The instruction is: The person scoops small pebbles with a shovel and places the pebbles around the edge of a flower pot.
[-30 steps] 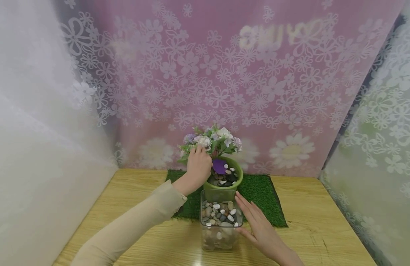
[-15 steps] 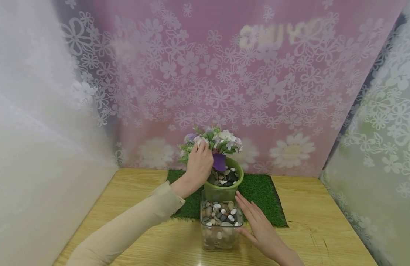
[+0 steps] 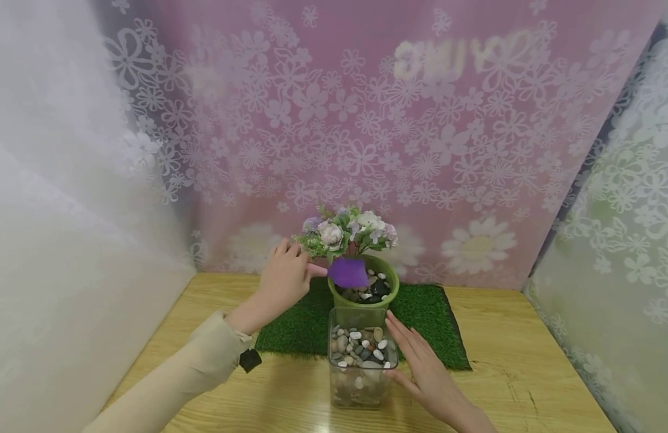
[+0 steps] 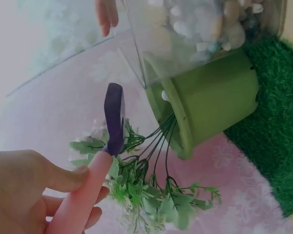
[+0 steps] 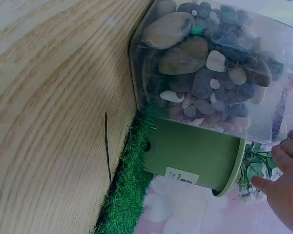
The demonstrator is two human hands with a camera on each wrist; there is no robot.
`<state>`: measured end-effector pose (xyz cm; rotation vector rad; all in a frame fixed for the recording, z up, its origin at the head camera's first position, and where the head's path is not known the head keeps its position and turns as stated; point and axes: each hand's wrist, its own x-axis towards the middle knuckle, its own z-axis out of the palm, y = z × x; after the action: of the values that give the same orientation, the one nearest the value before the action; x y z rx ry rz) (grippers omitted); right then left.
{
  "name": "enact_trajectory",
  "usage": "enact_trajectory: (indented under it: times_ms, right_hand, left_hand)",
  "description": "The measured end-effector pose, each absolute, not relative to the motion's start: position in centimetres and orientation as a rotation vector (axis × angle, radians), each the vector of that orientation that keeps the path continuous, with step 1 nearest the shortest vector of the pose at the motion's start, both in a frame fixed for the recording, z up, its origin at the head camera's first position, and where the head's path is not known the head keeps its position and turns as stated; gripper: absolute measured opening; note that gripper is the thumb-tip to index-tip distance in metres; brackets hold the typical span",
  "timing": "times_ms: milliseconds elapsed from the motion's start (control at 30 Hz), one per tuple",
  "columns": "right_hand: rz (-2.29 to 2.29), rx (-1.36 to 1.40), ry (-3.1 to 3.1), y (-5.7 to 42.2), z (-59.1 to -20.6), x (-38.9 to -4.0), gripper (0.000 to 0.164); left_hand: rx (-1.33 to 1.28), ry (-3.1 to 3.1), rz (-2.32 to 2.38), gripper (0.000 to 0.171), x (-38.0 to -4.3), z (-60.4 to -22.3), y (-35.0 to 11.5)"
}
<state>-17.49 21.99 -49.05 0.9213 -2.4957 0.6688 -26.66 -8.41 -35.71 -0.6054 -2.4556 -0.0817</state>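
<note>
In the head view my left hand (image 3: 282,276) grips a toy trowel by its pink handle (image 4: 83,195). Its purple blade (image 3: 349,272) is over the left part of the green flowerpot (image 3: 395,291). White and lilac flowers (image 3: 331,234) stand on thin stems in the pot, above dark and white pebbles. Just in front of the pot is a clear square container (image 3: 362,368), partly filled with mixed pebbles (image 5: 185,53). My right hand (image 3: 426,373) rests against the container's right side with straight fingers, its thumb near the front corner.
A green artificial turf mat (image 3: 431,331) lies under the pot on the wooden table (image 3: 518,361). Curtains with flower prints (image 3: 366,120) stand close behind and on both sides. A small black device (image 3: 250,359) hangs at the left cuff.
My left hand has moved left and a little down from in front of the flowers, tilting the trowel so that its blade points right and the pink handle shows. The right hand has stayed in place.
</note>
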Motion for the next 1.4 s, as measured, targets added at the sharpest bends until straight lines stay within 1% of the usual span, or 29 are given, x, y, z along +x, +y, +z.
enact_trajectory:
  times_ms: [67, 167, 300, 500, 600, 733, 900, 1000, 1033, 1233, 1400]
  right_hand:
    - [0.666, 0.921, -2.495, 22.0, -49.1, -17.5, 0.084]
    - [0.652, 0.919, -2.495, 22.1, -49.2, -17.5, 0.085]
    - [0.652, 0.917, -2.495, 22.2, -49.3, -17.6, 0.087]
    - [0.655, 0.919, -2.494, 22.3, -49.2, -17.6, 0.086]
    - [0.653, 0.920, -2.498, 22.2, -49.2, -17.6, 0.085]
    - [0.652, 0.927, -2.496, 22.1, -49.1, -17.6, 0.084]
    - [0.656, 0.930, -2.495, 22.0, -48.9, -17.5, 0.086]
    - [0.656, 0.935, -2.496, 22.0, -48.8, -17.5, 0.087]
    - [0.655, 0.936, -2.496, 22.0, -48.8, -17.5, 0.087]
    - [0.651, 0.926, -2.488, 21.9, -48.9, -17.5, 0.087]
    - [0.656, 0.901, -2.512, 22.0, -49.0, -17.5, 0.087]
  left_hand:
    - [-0.618, -2.489, -0.129, 0.009, -26.0, -35.7, -9.1]
    - [-0.644, -2.528, -0.194, 0.006, -25.0, -35.5, -9.8]
    - [-0.698, -2.547, -0.193, 0.005, -23.8, -35.1, -10.3]
    - [-0.797, -2.547, -0.119, 0.011, -22.5, -34.3, -10.1]
    - [-0.837, -2.503, -0.085, 0.007, -22.1, -33.8, -9.8]
    - [-0.871, -2.472, 0.009, 0.007, -21.5, -32.9, -9.2]
    - [-0.919, -2.523, 0.240, 0.008, -21.0, -31.8, -8.0]
    - [-0.962, -2.528, 0.435, 0.016, -20.9, -31.4, -7.3]
    - [-0.969, -2.521, 0.507, 0.012, -20.9, -31.3, -7.0]
    - [-0.950, -2.378, 0.931, 0.015, -20.4, -30.9, -4.0]
    - [-0.973, -2.338, 1.116, 0.013, -20.2, -31.7, -1.6]
